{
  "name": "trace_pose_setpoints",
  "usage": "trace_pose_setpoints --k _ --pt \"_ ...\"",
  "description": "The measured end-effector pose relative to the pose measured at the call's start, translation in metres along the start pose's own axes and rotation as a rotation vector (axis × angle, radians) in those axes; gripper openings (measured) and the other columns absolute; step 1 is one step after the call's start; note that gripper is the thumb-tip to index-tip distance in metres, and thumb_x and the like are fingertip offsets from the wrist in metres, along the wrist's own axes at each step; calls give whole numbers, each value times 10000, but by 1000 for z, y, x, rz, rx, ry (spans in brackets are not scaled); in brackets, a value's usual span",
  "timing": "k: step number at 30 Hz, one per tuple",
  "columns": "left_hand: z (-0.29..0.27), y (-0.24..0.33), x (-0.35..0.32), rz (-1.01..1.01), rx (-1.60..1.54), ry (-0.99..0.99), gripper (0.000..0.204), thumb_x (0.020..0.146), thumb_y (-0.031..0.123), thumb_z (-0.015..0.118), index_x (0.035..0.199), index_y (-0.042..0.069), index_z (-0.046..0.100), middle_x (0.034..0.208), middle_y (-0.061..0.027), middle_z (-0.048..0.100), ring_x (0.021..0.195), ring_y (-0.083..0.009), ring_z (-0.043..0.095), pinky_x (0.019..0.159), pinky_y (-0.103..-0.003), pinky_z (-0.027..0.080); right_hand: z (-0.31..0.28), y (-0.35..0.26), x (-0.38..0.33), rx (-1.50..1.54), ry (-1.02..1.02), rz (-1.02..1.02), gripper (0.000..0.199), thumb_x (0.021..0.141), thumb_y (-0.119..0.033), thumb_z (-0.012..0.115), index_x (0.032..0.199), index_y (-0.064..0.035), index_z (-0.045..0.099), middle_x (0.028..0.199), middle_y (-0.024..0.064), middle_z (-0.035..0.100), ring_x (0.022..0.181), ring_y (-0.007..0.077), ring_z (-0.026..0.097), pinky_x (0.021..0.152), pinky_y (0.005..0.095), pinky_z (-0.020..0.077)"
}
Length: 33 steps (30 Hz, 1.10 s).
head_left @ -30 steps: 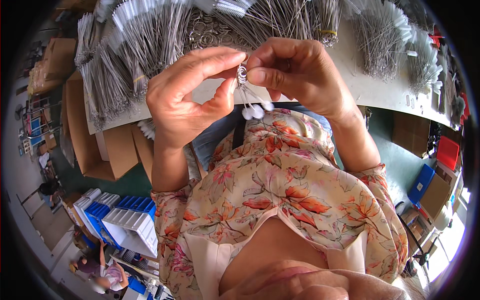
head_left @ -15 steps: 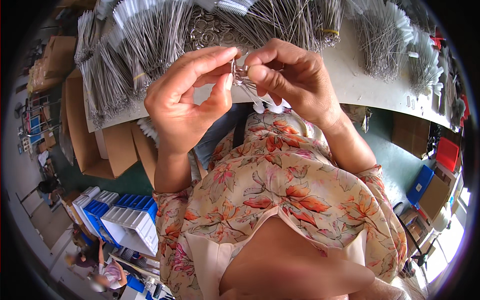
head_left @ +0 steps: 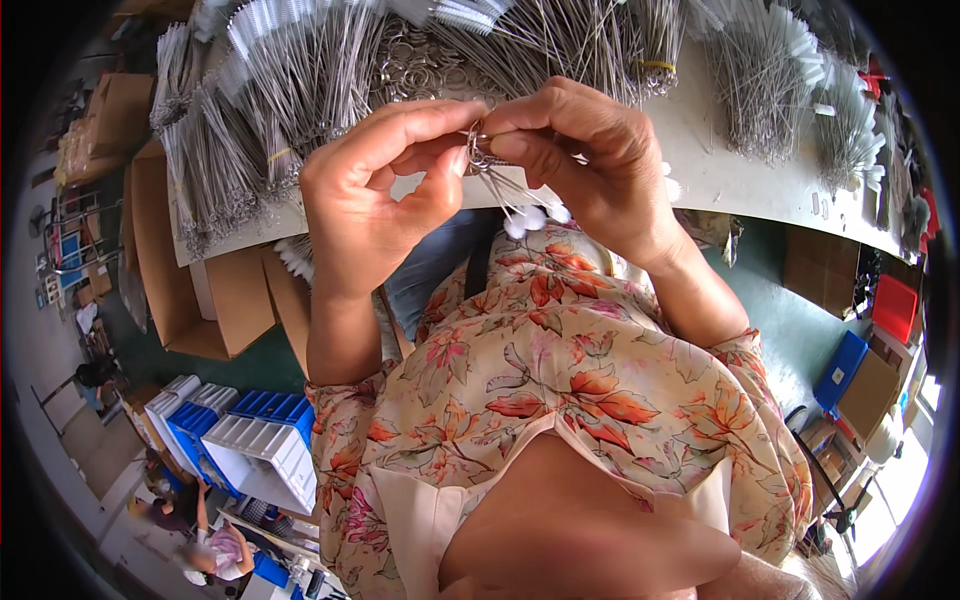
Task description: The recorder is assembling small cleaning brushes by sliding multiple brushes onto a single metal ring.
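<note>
My left hand [head_left: 370, 195] pinches a metal split ring [head_left: 474, 146] between thumb and fingertips, above the near table edge. From the ring hang several thin wire brushes [head_left: 512, 192] with white bristle tips, fanned downward in front of my shirt. My right hand [head_left: 600, 165] is closed, its thumb and forefinger pressed together at the ring's right side. What exactly lies between those fingertips is too small to tell. Just beyond my hands lies a heap of loose metal rings [head_left: 420, 72].
Bundles of wire brushes [head_left: 300, 70] cover the far left of the pale table [head_left: 690, 140], with more bundles [head_left: 765, 95] at the right. Open cardboard boxes [head_left: 215, 300] stand below the left edge. Blue and white bins [head_left: 265, 445] sit lower left, near other people [head_left: 215, 550].
The hanging brushes have swung out and show more of their white tips. My right fingers have shifted slightly at the ring, and my left hand has moved a little to the right.
</note>
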<state>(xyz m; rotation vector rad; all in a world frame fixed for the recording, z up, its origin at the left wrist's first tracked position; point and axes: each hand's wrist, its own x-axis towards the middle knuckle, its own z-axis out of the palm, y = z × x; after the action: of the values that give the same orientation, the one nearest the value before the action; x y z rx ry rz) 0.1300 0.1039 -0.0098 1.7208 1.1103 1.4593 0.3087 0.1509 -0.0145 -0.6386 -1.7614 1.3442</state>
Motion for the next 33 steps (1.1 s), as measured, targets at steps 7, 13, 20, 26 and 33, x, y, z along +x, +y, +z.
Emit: trace_pose_setpoints --k 7,13,20,26,33 --pt "-11 -1 6 -153 101 -206 151 847 68 577 973 0 625 936 -44 558 741 -93 569 673 -213 477 2 3 -3 245 -34 286 93 805 -41 633 887 1 615 779 28 616 703 71 563 613 220 474" --pt "-16 -9 -1 -280 -16 -180 124 857 110 583 867 -11 602 796 -29 556 629 -58 512 506 -197 423 -3 3 3 401 -202 440 92 834 -85 612 867 1 610 727 10 594 619 64 538 536 205 440" --pt "-15 3 -5 -522 -217 -102 151 887 134 547 905 -14 569 719 -24 548 514 -40 410 452 -189 387 3 12 1 370 -145 399 119 863 -130 594 868 -11 591 715 -28 546 606 29 479 526 167 380" --pt "-23 -2 -15 -688 -624 -44 158 894 124 530 1009 19 553 704 -17 531 507 -20 390 424 -165 348 10 11 -1 344 -188 333 109 859 -126 599 886 -20 593 709 -29 550 603 21 483 508 165 378" --pt "-25 17 -18 -195 400 -213 119 892 83 514 923 -9 584 772 -37 556 576 -56 486 491 -173 399 18 15 -2 397 -169 418 120 842 -113 615 866 5 616 687 7 577 549 47 519 483 182 408"
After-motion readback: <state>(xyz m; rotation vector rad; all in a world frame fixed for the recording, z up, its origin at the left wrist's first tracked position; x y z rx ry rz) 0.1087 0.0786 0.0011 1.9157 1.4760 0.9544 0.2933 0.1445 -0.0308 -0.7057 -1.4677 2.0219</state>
